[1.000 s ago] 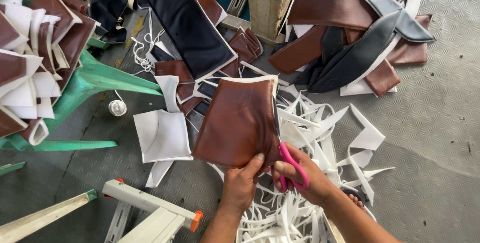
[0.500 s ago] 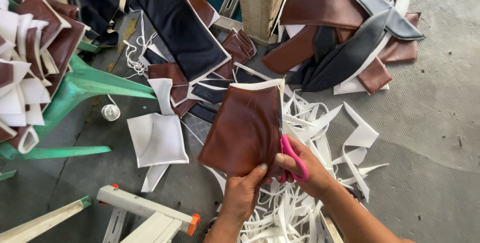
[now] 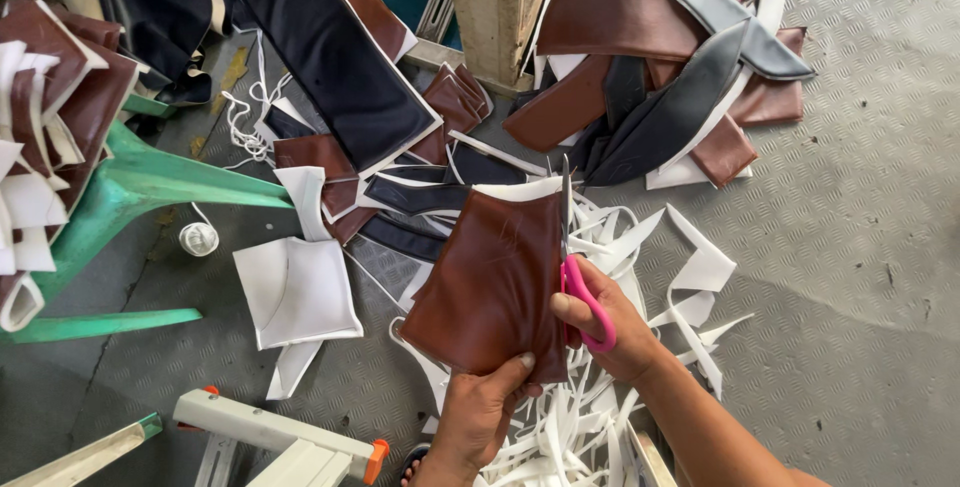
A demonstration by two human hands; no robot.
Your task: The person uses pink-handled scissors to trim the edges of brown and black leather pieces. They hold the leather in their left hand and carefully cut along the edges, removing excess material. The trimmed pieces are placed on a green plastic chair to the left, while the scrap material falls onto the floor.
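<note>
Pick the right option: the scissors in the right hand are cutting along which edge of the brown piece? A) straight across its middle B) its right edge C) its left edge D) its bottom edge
B: the scissors held by the right hand run up the right edge of the brown piece, while the left hand grips its bottom.

Two hands show: the left hand (image 3: 482,409) and the right hand (image 3: 605,323). Between them are one brown leather piece (image 3: 490,282) and one pair of pink-handled scissors (image 3: 577,267). Left of the grip lies one white spool (image 3: 198,239).
</note>
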